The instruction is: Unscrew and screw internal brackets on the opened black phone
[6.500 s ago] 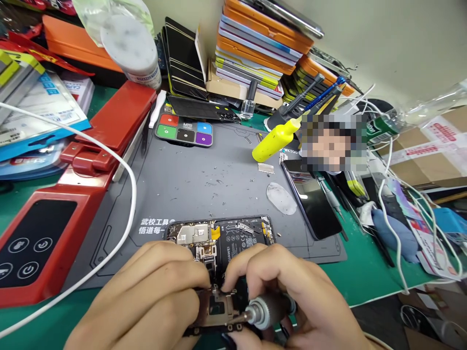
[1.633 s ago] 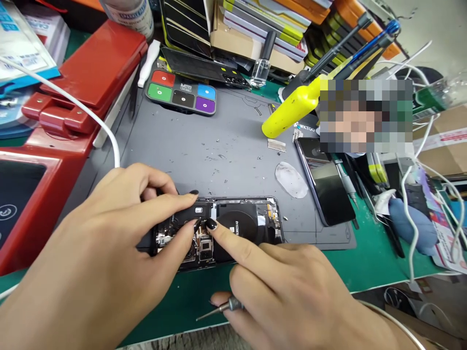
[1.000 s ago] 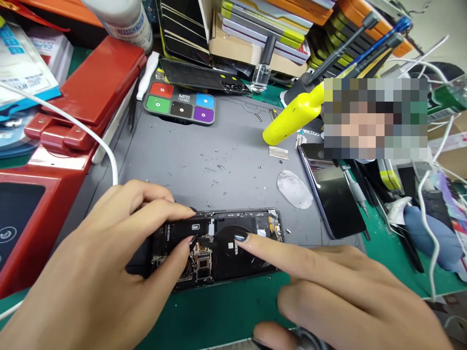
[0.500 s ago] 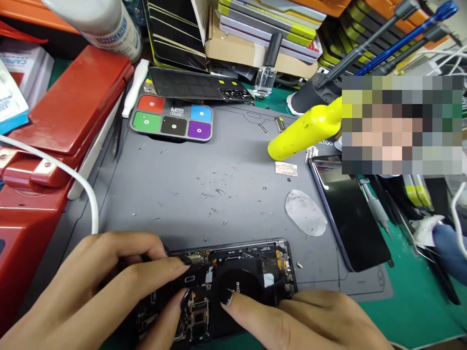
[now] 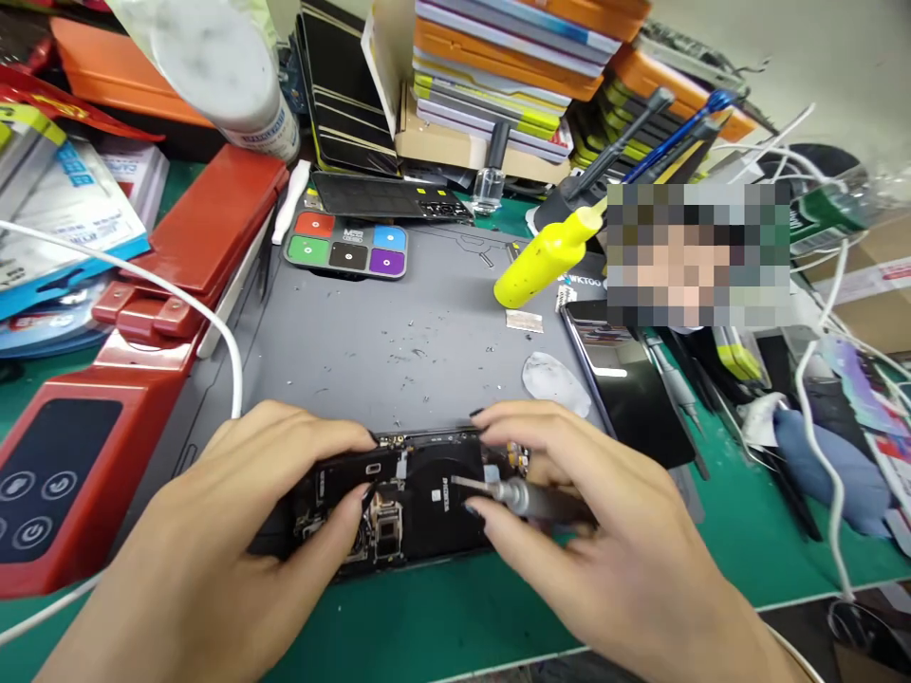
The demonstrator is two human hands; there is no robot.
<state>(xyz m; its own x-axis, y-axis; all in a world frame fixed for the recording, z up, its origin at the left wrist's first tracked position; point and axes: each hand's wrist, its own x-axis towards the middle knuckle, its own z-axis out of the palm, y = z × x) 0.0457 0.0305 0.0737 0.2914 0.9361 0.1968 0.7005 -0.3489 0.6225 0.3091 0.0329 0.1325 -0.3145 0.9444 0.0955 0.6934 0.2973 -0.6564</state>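
Note:
An opened phone [image 5: 434, 489] with its inner parts and black battery exposed lies near the front edge of the grey mat. My left hand [image 5: 234, 512] is closed on its left part, fingers at the far edge and thumb by the camera modules. Over the right end is my right hand [image 5: 604, 531], its thumb and forefinger apart. A slim pry tool [image 5: 523, 496] with a flat metal tip and grey handle sits in that hand, tip pointing left above the battery. The lower fingers around the handle are partly hidden.
Beyond the phone, the grey mat [image 5: 342, 351] carries small screws, a screw tray [image 5: 347, 256] and a yellow bottle [image 5: 541, 261]. At right lies a dark phone [image 5: 633, 379] beside a clear oval piece [image 5: 555, 381]. A red device [image 5: 92, 465] with a white cable stands left.
The right hand has lifted off the battery and opened its thumb and forefinger, bringing the pry tool into sight. My left hand keeps hold of the phone. The view has tilted and widened.

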